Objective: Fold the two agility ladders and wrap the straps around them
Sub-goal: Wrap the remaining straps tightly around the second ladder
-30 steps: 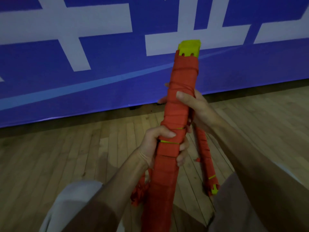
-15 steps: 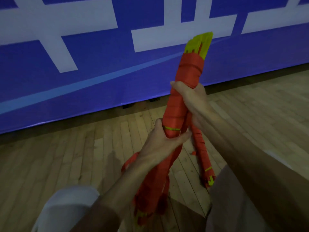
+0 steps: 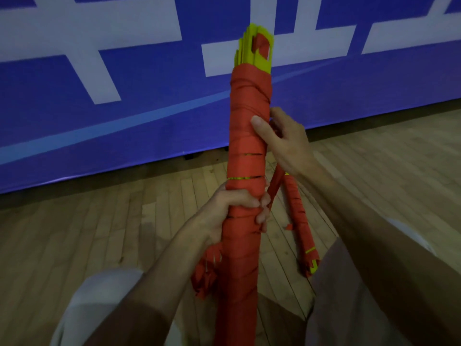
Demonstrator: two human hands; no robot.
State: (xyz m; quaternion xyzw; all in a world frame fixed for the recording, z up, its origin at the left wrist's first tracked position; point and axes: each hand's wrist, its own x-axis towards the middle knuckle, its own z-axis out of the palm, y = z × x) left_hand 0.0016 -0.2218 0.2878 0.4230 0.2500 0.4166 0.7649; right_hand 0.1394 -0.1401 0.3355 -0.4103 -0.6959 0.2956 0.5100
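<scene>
Fingers (image 3: 262, 217) of left hand (image 3: 232, 208) and right hand (image 3: 287, 143) grip the wrapped ladder bundle (image 3: 247, 151); banner (image 3: 124, 108) lettering seems unreadable.

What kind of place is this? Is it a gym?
Probably an indoor sports hall: a wooden plank floor, a big blue banner with white shapes along the wall, and a red-wrapped folded agility ladder.
</scene>
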